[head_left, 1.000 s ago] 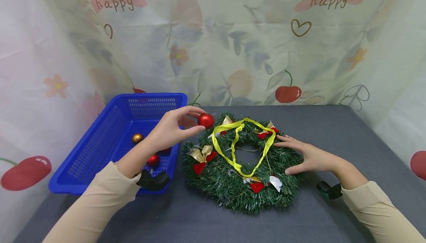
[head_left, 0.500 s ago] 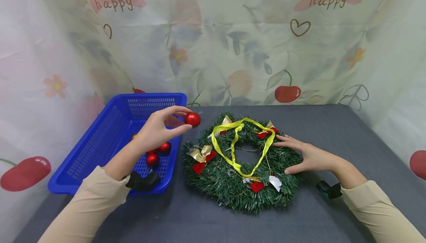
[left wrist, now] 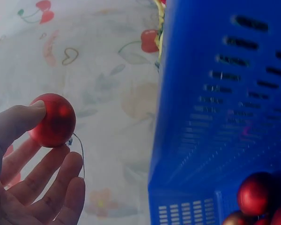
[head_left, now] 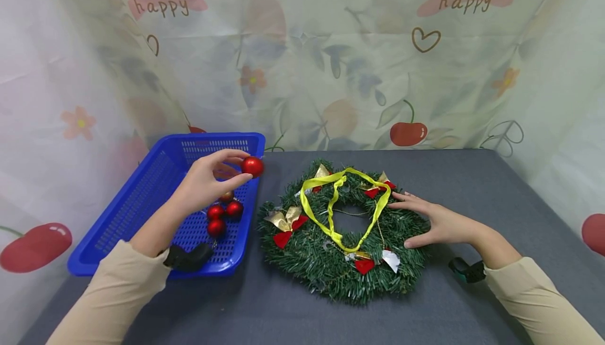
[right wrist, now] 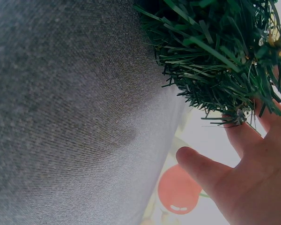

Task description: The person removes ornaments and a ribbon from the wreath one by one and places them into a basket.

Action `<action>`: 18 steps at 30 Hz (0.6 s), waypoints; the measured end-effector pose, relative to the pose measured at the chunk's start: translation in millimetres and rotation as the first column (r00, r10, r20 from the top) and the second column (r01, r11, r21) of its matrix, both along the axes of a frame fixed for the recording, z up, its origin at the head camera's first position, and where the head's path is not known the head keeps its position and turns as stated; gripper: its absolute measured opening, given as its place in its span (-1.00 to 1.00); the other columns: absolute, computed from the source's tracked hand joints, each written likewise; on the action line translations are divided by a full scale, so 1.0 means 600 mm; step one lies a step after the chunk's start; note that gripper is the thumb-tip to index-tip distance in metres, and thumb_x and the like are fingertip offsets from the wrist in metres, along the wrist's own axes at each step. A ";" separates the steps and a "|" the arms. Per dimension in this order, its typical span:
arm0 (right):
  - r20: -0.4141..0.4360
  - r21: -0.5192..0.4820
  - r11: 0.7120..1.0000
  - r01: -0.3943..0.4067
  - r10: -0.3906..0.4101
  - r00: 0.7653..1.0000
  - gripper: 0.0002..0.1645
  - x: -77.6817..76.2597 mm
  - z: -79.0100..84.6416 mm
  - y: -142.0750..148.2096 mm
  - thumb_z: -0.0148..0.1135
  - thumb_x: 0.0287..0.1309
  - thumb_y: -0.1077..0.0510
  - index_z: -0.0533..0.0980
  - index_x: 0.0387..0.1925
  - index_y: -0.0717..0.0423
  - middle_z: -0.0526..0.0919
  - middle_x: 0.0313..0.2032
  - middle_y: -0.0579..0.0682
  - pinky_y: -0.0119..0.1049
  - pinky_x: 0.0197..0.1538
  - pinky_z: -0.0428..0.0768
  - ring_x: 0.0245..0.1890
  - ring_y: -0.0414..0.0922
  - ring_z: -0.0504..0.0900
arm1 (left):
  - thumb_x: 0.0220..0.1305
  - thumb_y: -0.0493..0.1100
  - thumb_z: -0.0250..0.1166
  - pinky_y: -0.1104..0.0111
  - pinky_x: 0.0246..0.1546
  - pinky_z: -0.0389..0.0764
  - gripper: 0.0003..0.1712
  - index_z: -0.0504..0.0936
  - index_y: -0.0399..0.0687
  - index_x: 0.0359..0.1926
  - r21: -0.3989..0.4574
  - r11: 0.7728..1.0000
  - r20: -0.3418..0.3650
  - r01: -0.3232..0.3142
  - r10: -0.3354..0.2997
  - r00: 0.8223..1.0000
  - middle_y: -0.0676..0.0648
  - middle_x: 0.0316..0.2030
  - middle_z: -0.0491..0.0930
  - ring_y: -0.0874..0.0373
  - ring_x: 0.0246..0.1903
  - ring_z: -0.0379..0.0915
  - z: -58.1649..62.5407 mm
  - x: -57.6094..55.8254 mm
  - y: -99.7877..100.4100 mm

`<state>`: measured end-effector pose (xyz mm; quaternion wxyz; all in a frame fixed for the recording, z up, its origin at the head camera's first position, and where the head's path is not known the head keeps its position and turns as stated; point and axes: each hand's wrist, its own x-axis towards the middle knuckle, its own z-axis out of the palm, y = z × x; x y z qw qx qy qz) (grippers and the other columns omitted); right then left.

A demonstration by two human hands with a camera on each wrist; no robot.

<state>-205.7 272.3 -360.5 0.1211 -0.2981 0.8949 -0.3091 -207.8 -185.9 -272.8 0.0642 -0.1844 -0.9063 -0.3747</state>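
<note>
Between thumb and fingers, my left hand [head_left: 205, 179] pinches a shiny red Christmas ball [head_left: 252, 166] above the right side of a blue plastic basket [head_left: 118, 198]. A thin hanging loop trails from the ball [left wrist: 54, 121] in the left wrist view. My right hand [head_left: 441, 222] rests with extended fingers on the right edge of a green wreath [head_left: 321, 269]. Red and gold bows [head_left: 287, 224] decorate the wreath, and a yellow ribbon [head_left: 309, 211] loops over its middle. In the right wrist view, fingertips touch the wreath's needles [right wrist: 210, 61], partly hidden by them.
Several red balls [head_left: 216, 228] and a gold one [head_left: 227, 196] lie in the basket's right part. Basket and wreath stand side by side on a grey cloth-covered table [head_left: 293, 319]. A printed curtain [head_left: 302, 72] hangs behind and at both sides.
My left hand has moved left with the red ball, from beside the wreath to over the basket. More balls in the basket have come into sight. The right hand has stayed put.
</note>
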 end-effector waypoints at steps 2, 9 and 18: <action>0.001 0.000 1.000 -0.002 0.002 1.000 -0.14 0.000 0.001 0.000 0.39 -0.03 -0.05 0.26 0.31 -0.06 -0.01 0.44 0.18 0.47 0.17 0.06 0.40 0.35 -0.18 | 0.21 -0.01 0.28 0.08 -0.11 0.60 -0.51 0.47 0.01 0.15 -0.008 1.000 -0.003 -0.011 0.011 1.000 -0.15 0.04 0.57 -0.05 -0.09 0.58 0.000 -0.001 -0.008; 0.003 0.005 1.000 0.009 -0.009 1.000 -0.14 0.001 0.001 -0.001 0.39 -0.03 -0.06 0.27 0.31 -0.07 -0.01 0.44 0.18 0.46 0.18 0.06 0.41 0.35 -0.18 | 0.22 0.01 0.26 0.04 -0.10 0.57 -0.52 0.48 -0.04 0.13 -0.025 0.998 -0.012 -0.052 0.052 0.999 -0.22 0.01 0.58 -0.10 -0.12 0.59 0.003 -0.005 -0.031; -0.001 0.000 1.000 0.012 -0.012 1.000 -0.13 0.000 -0.003 0.002 0.39 -0.03 -0.05 0.25 0.32 -0.05 -0.02 0.44 0.20 0.47 0.18 0.03 0.40 0.34 -0.19 | 0.23 0.05 0.24 -0.01 -0.03 0.55 -0.48 0.46 -0.09 0.15 -0.055 0.996 0.033 -0.077 0.079 0.996 -0.26 0.04 0.55 -0.18 -0.05 0.55 -0.006 -0.023 -0.066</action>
